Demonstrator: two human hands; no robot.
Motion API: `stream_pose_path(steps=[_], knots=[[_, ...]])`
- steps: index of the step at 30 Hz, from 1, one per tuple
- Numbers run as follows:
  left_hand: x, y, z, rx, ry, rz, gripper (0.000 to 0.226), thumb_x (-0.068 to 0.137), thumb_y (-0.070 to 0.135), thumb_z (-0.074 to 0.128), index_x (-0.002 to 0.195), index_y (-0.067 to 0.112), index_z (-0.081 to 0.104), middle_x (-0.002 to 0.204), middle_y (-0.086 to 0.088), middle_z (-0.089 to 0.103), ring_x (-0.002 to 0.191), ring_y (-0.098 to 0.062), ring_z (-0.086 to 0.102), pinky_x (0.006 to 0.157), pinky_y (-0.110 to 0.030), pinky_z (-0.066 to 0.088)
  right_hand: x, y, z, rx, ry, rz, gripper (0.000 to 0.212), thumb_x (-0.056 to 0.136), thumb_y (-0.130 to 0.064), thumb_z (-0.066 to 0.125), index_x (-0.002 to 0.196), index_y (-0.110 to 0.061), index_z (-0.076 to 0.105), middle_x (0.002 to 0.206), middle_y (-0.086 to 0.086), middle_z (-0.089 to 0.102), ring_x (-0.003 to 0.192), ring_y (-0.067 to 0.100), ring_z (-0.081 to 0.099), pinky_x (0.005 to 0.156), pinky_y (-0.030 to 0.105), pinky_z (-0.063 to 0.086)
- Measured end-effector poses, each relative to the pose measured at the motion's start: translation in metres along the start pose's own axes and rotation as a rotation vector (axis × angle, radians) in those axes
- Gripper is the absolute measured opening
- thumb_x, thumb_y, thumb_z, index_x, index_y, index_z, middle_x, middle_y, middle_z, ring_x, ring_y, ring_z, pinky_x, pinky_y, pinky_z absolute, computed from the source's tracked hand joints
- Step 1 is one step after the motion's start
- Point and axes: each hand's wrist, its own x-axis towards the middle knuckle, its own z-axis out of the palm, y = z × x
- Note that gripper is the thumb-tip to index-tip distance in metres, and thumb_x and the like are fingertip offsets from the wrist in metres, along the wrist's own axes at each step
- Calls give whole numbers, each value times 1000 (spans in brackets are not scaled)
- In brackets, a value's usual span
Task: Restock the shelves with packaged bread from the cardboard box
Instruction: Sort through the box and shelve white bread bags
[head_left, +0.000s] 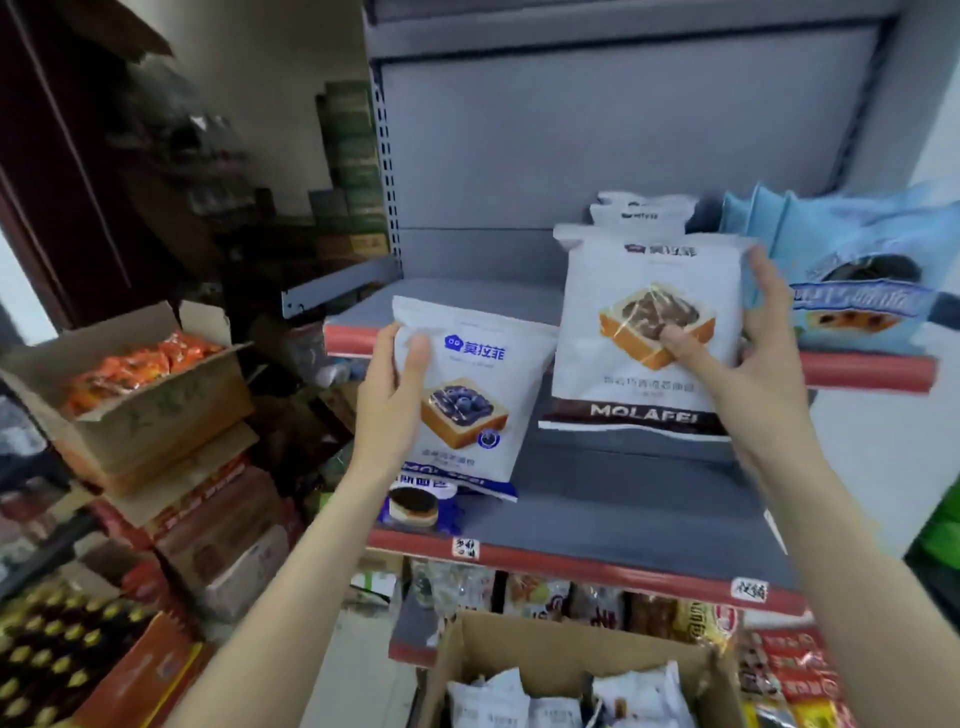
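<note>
One view only, from the head, and it looked forward and slightly down along both forearms at the shelf (597, 564) dead ahead. It sat close: the left hand (389, 400) and right hand (753, 353) filled the middle of the wide-angle frame, at arm's reach. Beneath the hands, the box (519, 654) crowded the bottom edge. Edges bowed and blurred. No second view shared the scene.

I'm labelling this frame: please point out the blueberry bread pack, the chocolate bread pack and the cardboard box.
blueberry bread pack (464, 410): head view, printed front.
chocolate bread pack (623, 291): head view, front face.
cardboard box (561, 652): head view, inner back wall.
</note>
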Motion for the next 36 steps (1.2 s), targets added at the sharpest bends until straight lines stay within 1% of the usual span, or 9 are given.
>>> stream_pose_path(steps=[4, 11, 15, 20, 22, 25, 27, 32, 36], knots=[[53, 18, 1, -77, -25, 42, 18, 88, 58, 42, 99, 46, 49, 100, -5, 66, 94, -29, 63, 89, -54, 49, 88, 17, 18, 41, 61, -97, 79, 74, -24, 73, 129, -58, 28, 149, -7, 33, 135, 16, 39, 110, 45, 35], [127, 7, 24, -201, 31, -33, 17, 97, 45, 42, 109, 35, 50, 114, -1, 63, 107, -22, 60, 97, -51, 45, 170, 88, 29, -151, 72, -13, 69, 84, -2, 64, 140, -25, 30, 139, -5, 35, 131, 19, 39, 111, 35, 33], [155, 4, 51, -257, 21, -71, 8, 98, 44, 41, 98, 39, 47, 111, -1, 63, 101, -17, 63, 92, -43, 50, 185, 120, 22, -613, -79, 38, 67, 87, -10, 62, 143, -26, 28, 141, 12, 30, 128, 29, 36, 109, 36, 26], [180, 3, 89, -249, -3, -42, 18, 98, 43, 39, 109, 30, 45, 109, 0, 63, 103, -21, 62, 92, -46, 50, 195, 121, 14, -1191, -8, 200, 59, 92, -3, 48, 144, -27, 30, 155, 20, -6, 143, 37, 1, 114, 46, 14], [188, 0, 106, -225, -15, -46, 19, 98, 46, 38, 110, 32, 44, 108, 2, 63, 102, -21, 61, 93, -47, 48, 184, 112, 19, -1122, 18, 117, 60, 88, 7, 48, 141, -17, 35, 155, 22, -2, 144, 35, 5, 114, 38, 18], [192, 3, 133, -210, -54, -72, 19, 99, 43, 36, 110, 28, 43, 102, 7, 61, 100, -19, 58, 92, -38, 46, 149, 94, 23, -857, 148, -126, 41, 87, 8, 49, 125, -5, 53, 142, 20, 34, 126, 28, 41, 101, 17, 25], [190, 10, 152, -226, -93, -90, 22, 100, 40, 35, 111, 24, 44, 103, 5, 60, 100, -20, 56, 89, -35, 45, 124, 84, 21, -770, 202, -212, 32, 88, 3, 51, 119, -5, 57, 128, 14, 48, 115, 27, 50, 95, 16, 28], [189, 23, 211, -264, -255, -208, 32, 100, 40, 31, 124, 19, 38, 115, -6, 59, 105, -25, 57, 94, -42, 47, 94, 78, 9, -738, 148, -147, 37, 95, -13, 48, 131, -16, 48, 133, 3, 49, 120, 18, 47, 93, 19, 34], [174, 24, 246, -153, -449, -362, 56, 99, 38, 37, 145, 15, 16, 142, -10, 41, 123, -27, 45, 100, -35, 37, 102, 89, -2, -994, -141, 72, 49, 100, -33, 37, 146, -19, 30, 153, 4, 29, 139, 20, 27, 112, 35, 27]])
